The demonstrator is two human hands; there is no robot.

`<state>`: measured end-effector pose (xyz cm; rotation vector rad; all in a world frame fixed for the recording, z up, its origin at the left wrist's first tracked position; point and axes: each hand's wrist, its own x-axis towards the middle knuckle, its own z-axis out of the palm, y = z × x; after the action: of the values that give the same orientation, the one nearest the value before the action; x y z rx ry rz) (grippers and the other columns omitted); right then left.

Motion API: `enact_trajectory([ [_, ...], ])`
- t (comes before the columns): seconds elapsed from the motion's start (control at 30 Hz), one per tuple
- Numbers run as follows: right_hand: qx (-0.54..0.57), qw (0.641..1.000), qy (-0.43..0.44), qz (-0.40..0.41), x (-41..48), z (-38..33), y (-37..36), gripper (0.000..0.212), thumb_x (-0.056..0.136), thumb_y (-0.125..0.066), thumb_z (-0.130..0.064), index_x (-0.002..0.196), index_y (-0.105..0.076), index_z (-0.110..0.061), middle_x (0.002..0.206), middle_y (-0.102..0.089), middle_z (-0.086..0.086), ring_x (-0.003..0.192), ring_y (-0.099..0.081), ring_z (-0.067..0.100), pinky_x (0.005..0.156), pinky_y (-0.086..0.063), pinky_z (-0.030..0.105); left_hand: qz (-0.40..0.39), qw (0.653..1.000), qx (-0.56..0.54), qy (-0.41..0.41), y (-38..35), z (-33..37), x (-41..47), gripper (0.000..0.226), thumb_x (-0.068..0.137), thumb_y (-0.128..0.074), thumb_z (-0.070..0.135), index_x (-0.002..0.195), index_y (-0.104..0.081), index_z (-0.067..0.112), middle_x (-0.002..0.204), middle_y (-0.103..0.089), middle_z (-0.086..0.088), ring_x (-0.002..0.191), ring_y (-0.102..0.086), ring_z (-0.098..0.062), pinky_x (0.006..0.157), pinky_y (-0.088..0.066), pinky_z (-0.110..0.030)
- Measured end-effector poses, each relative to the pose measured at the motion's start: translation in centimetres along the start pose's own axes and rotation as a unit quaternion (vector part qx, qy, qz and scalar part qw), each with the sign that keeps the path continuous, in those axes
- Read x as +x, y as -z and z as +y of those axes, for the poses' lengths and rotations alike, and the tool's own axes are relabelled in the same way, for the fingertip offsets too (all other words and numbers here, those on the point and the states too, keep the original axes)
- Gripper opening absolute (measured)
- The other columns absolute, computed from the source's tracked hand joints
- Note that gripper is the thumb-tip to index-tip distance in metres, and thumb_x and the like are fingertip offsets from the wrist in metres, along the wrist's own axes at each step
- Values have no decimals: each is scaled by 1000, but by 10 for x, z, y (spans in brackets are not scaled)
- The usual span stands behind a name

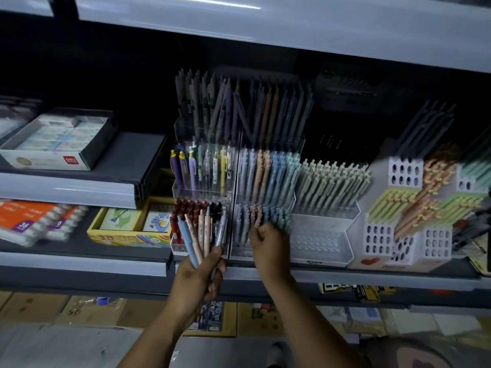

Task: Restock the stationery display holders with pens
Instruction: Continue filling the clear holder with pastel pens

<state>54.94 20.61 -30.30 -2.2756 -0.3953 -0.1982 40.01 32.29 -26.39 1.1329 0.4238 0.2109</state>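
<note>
Bunch of pastel pens is gripped in left hand, just before the shelf. Right hand is curled at the bottom row of the clear holder; whether a pen is held cannot be told.

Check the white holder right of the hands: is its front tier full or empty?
Empty. The white holder shows bare holes across its front tier; pens fill only the tier behind.
</note>
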Motion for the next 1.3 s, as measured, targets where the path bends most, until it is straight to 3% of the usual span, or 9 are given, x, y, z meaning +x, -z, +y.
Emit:
enact_trajectory([
  [0.13,-23,1000,-11,-9,8,-3,4,34,97,-67,-23,68,-49,-20,64,-59,4,58,-57,17,47,-32,19,3,1000,13,6,-1,0,-2,39,100,-63,36,74,-67,6,60,-36,-17,45,-27,-17,42,-25,-23],
  [0.33,-112,990,72,-44,7,-8,8,19,97,-64,-23,86,-66,-7,80,-69,13,74,-66,28,64,-53,34,6,999,40,18,-4,2,-2,42,100,-62,38,74,-68,6,58,-38,-14,45,-29,-18,43,-26,-23],
  [0.53,-81,993,-1,-89,5,-4,5,22,97,-64,-28,87,-68,-9,82,-69,11,78,-66,28,69,-56,38,12,998,55,23,-7,4,-3,45,100,-61,40,76,-69,3,56,-38,-14,45,-28,-18,43,-25,-24],
  [0.63,-44,992,-32,-112,-5,-4,9,19,98,-63,-25,84,-68,-13,78,-69,5,73,-66,21,66,-55,33,16,998,65,22,-6,4,-3,45,100,-61,41,75,-69,4,57,-40,-15,45,-29,-19,44,-25,-25],
  [0.7,7,993,-54,-108,-13,-5,11,20,98,-63,-24,80,-65,-15,73,-68,1,65,-66,17,62,-58,38,20,998,64,22,-6,4,-3,45,99,-62,42,75,-70,5,58,-41,-15,45,-30,-19,44,-27,-25],
  [0.83,172,975,-81,-119,-21,-32,29,25,102,-61,-24,84,-67,-8,65,-67,7,48,-63,12,47,-54,36,19,997,65,23,-7,2,-1,46,99,-62,42,75,-70,4,60,-41,-16,46,-31,-19,43,-28,-25],
  [0.97,295,943,-64,-140,-20,-54,44,22,101,-63,-26,90,-69,-7,70,-69,8,50,-62,21,46,-49,33,23,997,64,30,-11,-1,1,49,97,-63,43,78,-70,-1,61,-42,-18,46,-31,-20,43,-27,-26],
  [1.2,303,927,-93,-200,-14,-53,50,15,97,-69,-19,92,-73,-5,70,-70,7,55,-63,17,51,-51,32,11,997,65,43,-16,4,3,51,97,-63,41,79,-71,-5,56,-39,-15,43,-26,-19,44,-23,-26],
  [1.3,316,926,-102,-179,-14,-52,53,15,97,-70,-19,91,-72,-5,64,-68,7,53,-63,18,51,-51,31,17,997,62,42,-19,4,3,48,98,-61,40,84,-78,-3,56,-41,-16,43,-28,-19,44,-23,-26],
])
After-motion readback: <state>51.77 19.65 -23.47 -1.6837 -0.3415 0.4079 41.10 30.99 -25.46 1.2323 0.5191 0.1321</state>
